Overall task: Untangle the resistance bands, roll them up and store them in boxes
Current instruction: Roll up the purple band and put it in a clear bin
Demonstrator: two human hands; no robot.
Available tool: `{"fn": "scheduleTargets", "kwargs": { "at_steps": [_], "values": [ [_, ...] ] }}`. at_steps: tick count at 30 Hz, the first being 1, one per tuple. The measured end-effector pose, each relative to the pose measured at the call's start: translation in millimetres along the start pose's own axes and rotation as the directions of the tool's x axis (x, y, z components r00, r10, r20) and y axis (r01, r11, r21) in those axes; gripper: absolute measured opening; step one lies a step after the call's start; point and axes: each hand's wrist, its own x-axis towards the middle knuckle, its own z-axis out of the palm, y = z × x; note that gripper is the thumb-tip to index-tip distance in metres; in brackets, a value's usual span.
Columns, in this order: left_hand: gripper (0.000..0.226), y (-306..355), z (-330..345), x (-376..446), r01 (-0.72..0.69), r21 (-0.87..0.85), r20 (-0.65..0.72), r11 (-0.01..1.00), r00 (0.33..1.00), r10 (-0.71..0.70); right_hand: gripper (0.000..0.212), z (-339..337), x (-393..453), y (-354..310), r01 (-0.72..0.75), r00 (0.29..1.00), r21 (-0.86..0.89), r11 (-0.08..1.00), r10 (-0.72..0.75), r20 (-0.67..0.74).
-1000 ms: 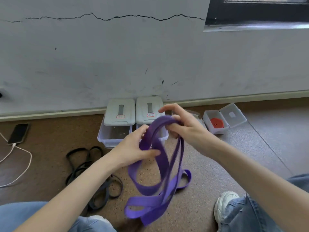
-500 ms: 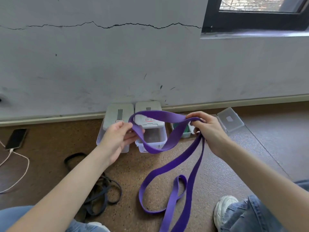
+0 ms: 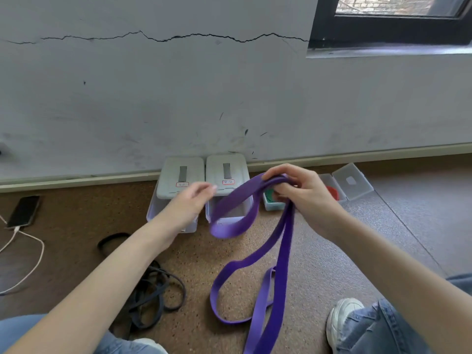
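Observation:
A long purple resistance band hangs in loose loops from my right hand, which grips a bunch of its strands at chest height above the floor. One loop sags in front of the right clear box; the rest trails down to the floor between my legs. My left hand is blurred, fingers stretched out beside that loop, holding nothing that I can see. A tangle of black bands lies on the floor under my left forearm.
Two clear boxes, the left one, stand at the wall with grey lids propped behind. Right of them are a small box with a green roll and one with a red roll, lid open. A phone charges at left.
My left hand has let go of the purple band and the stretched span has dropped into a hanging loop. My right hand moved left, gathering more strands.

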Motion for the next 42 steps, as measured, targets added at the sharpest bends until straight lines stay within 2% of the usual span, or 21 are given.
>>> {"fn": "scheduleTargets", "kwargs": {
  "at_steps": [2,3,5,8,11,14,16,18,20,22,23,24,26,28,31,34,37,39,42],
  "values": [
    [0.049,11,12,-9,-0.146,0.012,0.229,0.989,0.963,0.139,0.031,10,-4,-3,0.049,0.992,-0.011,0.999,-0.047,0.12],
    [0.051,11,22,-11,-0.198,0.047,0.298,0.979,0.938,0.176,0.03,14,-5,-3,0.061,0.985,-0.002,0.998,-0.059,0.16],
    [0.048,1,41,-10,-0.258,0.03,0.279,0.966,0.93,0.24,0.028,17,-6,-3,0.065,0.984,0.055,0.996,-0.073,0.163],
    [0.023,-5,52,-9,-0.207,-0.019,0.175,0.978,0.963,0.207,0.029,6,-2,-3,0.027,0.995,0.272,0.962,-0.053,0.089],
    [0.028,-12,46,-6,-0.201,0.159,0.268,0.967,0.951,0.154,0.03,-12,5,-3,0.032,0.999,0.425,0.905,-0.029,-0.015],
    [0.028,-8,29,-4,-0.19,0.173,0.302,0.966,0.944,0.132,0.032,-23,12,1,0.012,0.988,0.482,0.876,0.065,-0.143],
    [0.032,4,14,-3,-0.147,0.074,0.259,0.986,0.958,0.123,0.029,-28,14,4,-0.023,0.971,0.397,0.918,0.115,-0.209],
    [0.026,15,-4,-2,-0.139,-0.18,0.116,0.974,0.98,0.161,0.025,-32,13,6,-0.094,0.98,0.049,0.994,0.101,-0.17],
    [0.01,23,-13,-2,-0.175,-0.363,0.027,0.915,0.98,0.198,0.025,-28,9,9,-0.128,0.984,-0.346,0.929,0.162,0.071],
    [0.017,27,-5,-7,-0.179,-0.323,0.091,0.93,0.972,0.219,0.024,-19,4,12,-0.102,0.903,-0.611,0.785,0.331,0.275],
    [0.02,27,3,-10,-0.169,-0.276,0.151,0.946,0.965,0.216,0.033,-13,2,12,-0.073,0.877,-0.648,0.758,0.358,0.32],
    [0.02,26,10,-12,-0.157,-0.235,0.205,0.959,0.956,0.207,0.047,-8,0,11,-0.058,0.876,-0.599,0.799,0.329,0.353],
    [0.016,25,21,-15,-0.128,-0.175,0.289,0.976,0.941,0.175,0.072,0,-2,7,-0.083,0.88,-0.335,0.939,0.227,0.416],
    [0.017,25,23,-14,-0.081,-0.134,0.342,0.988,0.932,0.123,0.079,5,-4,6,-0.045,0.878,-0.205,0.978,0.137,0.458],
    [0.024,26,17,-12,-0.003,-0.066,0.349,0.998,0.937,0.026,0.058,8,-4,1,0.088,0.912,-0.231,0.969,0.015,0.41],
    [0.042,22,13,-7,-0.012,-0.044,0.293,0.999,0.956,0.024,0.042,4,-3,-9,0.19,0.896,-0.298,0.936,-0.042,0.442],
    [0.035,18,12,-7,0.056,-0.343,0.303,0.938,0.951,0.054,0.022,1,-1,-8,0.289,0.926,-0.45,0.845,-0.127,0.355],
    [0.033,16,14,-8,0.071,-0.415,0.297,0.907,0.953,0.061,0.021,-1,-2,-8,0.272,0.953,-0.504,0.82,-0.155,0.261],
    [0.035,17,16,-9,-0.084,-0.142,0.212,0.986,0.971,0.113,0.019,-3,-2,-11,0.258,0.964,-0.535,0.805,-0.178,0.196]
  ]
}}
